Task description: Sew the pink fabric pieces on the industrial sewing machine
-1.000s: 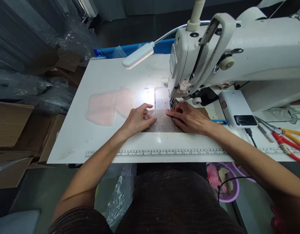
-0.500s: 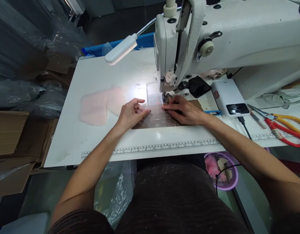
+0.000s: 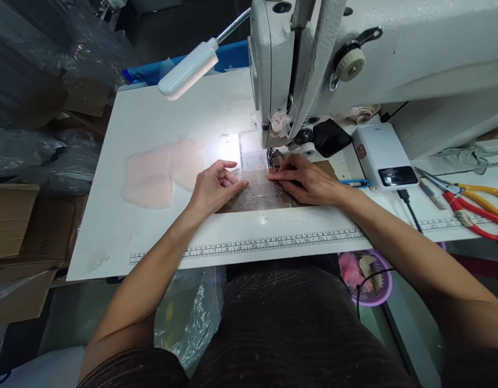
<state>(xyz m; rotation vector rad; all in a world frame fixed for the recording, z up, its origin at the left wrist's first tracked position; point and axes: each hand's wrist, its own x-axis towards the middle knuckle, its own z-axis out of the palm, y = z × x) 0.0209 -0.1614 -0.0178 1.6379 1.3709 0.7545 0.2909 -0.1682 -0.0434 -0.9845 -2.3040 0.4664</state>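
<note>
Along the near edge of the table point(image 3: 111, 231) runs a printed ruler scale point(image 3: 253, 247). A little farther lies the sheer cloth point(image 3: 253, 193), flat over a brown sheet point(image 3: 326, 168), its far part close to the presser foot point(image 3: 270, 157). The left hand point(image 3: 212, 187) is at its left side, forefinger lifted apart from the thumb and other fingers curled; the right hand point(image 3: 309, 180) has its fingertips close together on the right part, near the foot. Whether either one really pinches, I cannot tell. I judge this cloth very light, limp and rather slippery, easy to wrinkle or snag. It seems best to take it softly by the side edges, with flat fingertips, away from the needle area. Beyond, the sewing machine point(image 3: 394, 59) stands.
</note>
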